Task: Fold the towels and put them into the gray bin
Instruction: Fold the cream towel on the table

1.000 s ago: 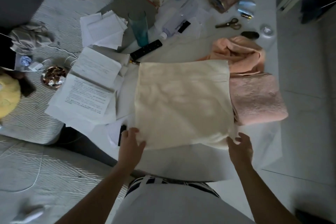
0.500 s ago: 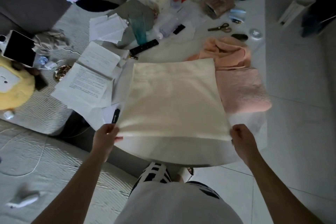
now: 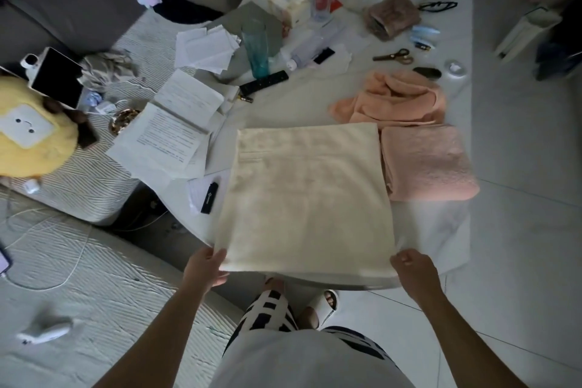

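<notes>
A: Cream towel (image 3: 307, 195) position?
B: Flat on the white table (image 3: 441, 230), long axis running away from the person, beside the folded pink towel (image 3: 428, 162).
A: Grip?
B: Left hand (image 3: 206, 266) and right hand (image 3: 411, 271) each pinch a near corner.

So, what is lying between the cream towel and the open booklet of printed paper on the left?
In the head view, a small black stick-shaped device lies on loose white sheets between the cream towel and the booklet.

cream towel (image 3: 308, 198) near edge | hides both hands' fingertips
</notes>
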`<move>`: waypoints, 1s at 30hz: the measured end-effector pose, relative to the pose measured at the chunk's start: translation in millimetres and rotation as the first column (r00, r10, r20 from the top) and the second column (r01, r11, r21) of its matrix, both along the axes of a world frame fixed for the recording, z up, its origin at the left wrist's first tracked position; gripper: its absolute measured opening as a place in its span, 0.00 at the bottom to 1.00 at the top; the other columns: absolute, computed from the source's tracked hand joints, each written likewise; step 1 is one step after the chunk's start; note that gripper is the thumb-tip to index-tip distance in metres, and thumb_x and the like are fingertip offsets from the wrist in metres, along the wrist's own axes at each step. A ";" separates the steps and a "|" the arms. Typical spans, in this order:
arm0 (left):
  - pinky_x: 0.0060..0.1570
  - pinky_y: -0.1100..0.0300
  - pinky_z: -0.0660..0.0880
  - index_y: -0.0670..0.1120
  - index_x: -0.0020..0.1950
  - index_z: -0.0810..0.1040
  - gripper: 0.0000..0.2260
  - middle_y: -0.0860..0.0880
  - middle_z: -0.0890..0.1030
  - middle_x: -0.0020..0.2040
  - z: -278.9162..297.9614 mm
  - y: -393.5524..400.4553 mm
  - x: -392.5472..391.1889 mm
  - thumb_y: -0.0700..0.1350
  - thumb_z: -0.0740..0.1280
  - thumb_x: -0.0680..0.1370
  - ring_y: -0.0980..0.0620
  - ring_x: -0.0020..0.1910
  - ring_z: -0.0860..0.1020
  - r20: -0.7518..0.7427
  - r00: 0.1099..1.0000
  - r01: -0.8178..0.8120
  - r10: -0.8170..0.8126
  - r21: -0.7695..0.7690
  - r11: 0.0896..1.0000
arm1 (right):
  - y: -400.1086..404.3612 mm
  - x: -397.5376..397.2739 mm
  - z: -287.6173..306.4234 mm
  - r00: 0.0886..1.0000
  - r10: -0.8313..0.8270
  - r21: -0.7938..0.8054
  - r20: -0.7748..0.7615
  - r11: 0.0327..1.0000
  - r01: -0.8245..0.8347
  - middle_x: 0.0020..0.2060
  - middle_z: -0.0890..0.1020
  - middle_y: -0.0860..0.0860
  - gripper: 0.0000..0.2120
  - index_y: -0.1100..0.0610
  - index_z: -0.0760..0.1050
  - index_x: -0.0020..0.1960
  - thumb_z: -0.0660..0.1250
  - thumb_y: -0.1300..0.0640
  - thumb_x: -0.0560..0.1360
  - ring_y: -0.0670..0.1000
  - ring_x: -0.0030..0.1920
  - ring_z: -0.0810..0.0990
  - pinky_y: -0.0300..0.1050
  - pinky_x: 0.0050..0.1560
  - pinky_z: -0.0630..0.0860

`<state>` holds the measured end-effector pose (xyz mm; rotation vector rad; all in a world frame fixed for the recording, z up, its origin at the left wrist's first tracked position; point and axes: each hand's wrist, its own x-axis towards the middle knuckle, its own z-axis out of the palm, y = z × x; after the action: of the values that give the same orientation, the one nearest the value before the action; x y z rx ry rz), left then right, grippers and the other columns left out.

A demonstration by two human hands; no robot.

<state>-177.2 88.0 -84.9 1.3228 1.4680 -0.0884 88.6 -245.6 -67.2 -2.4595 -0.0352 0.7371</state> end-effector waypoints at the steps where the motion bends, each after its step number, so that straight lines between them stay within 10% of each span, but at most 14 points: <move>1: 0.48 0.45 0.83 0.43 0.47 0.77 0.04 0.40 0.82 0.48 1.7 -0.7 0.6 0.43 0.68 0.80 0.41 0.42 0.85 0.003 1.000 -0.012 0.012 -0.037 0.999 | -0.7 0.6 -0.3 1.000 0.012 -0.017 -0.020 1.000 -0.012 0.34 0.81 0.60 0.10 0.64 0.77 0.39 0.68 0.58 0.74 0.56 0.34 0.76 0.44 0.34 0.68; 6: 0.33 0.55 0.80 0.38 0.55 0.79 0.08 0.39 0.82 0.43 9.4 3.1 -9.5 0.39 0.69 0.77 0.45 0.35 0.82 -0.115 0.993 -0.003 -0.001 -0.035 0.999 | -11.3 12.1 4.3 0.972 0.083 -0.148 -0.219 0.982 -0.117 0.46 0.83 0.59 0.08 0.58 0.79 0.44 0.66 0.54 0.76 0.60 0.50 0.81 0.50 0.53 0.75; 10: 0.50 0.49 0.79 0.40 0.59 0.76 0.13 0.41 0.81 0.51 19.2 -10.9 1.8 0.38 0.68 0.75 0.42 0.48 0.80 -0.274 0.955 0.171 -0.111 0.210 0.963 | -4.9 8.2 12.9 0.982 0.084 -0.196 -0.168 0.974 -0.116 0.51 0.82 0.59 0.07 0.60 0.78 0.50 0.66 0.57 0.75 0.60 0.51 0.79 0.50 0.54 0.75; 15: 0.68 0.47 0.70 0.45 0.71 0.68 0.22 0.43 0.69 0.71 30.6 -33.4 55.2 0.42 0.66 0.77 0.43 0.70 0.69 -0.198 0.902 0.408 -0.383 0.678 0.611 | 50.1 -15.4 21.8 0.913 0.323 -0.217 0.249 0.937 -0.272 0.65 0.74 0.60 0.24 0.59 0.70 0.68 0.68 0.57 0.74 0.62 0.63 0.73 0.56 0.62 0.71; 21: 0.78 0.44 0.49 0.47 0.81 0.53 0.27 0.45 0.47 0.82 7.7 -25.2 155.0 0.52 0.51 0.83 0.44 0.81 0.44 -0.413 0.529 0.726 -0.741 0.673 0.144 | 173.1 -24.8 2.5 0.616 0.692 -0.269 0.378 0.718 -0.642 0.80 0.51 0.57 0.30 0.59 0.49 0.80 0.50 0.49 0.81 0.57 0.80 0.47 0.58 0.78 0.51; 30: 0.76 0.37 0.47 0.53 0.82 0.48 0.32 0.45 0.45 0.82 -39.3 44.1 212.8 0.64 0.46 0.80 0.39 0.80 0.44 -0.572 0.490 0.808 -0.658 0.581 0.098 | 227.4 58.2 -48.3 0.479 0.808 -0.419 0.342 0.588 -0.692 0.80 0.50 0.55 0.34 0.55 0.51 0.80 0.49 0.41 0.78 0.57 0.80 0.47 0.58 0.78 0.48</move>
<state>35.6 132.1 -124.3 2.8813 0.7201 -0.2037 146.8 -18.2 -115.5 -2.7427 -1.4247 0.3831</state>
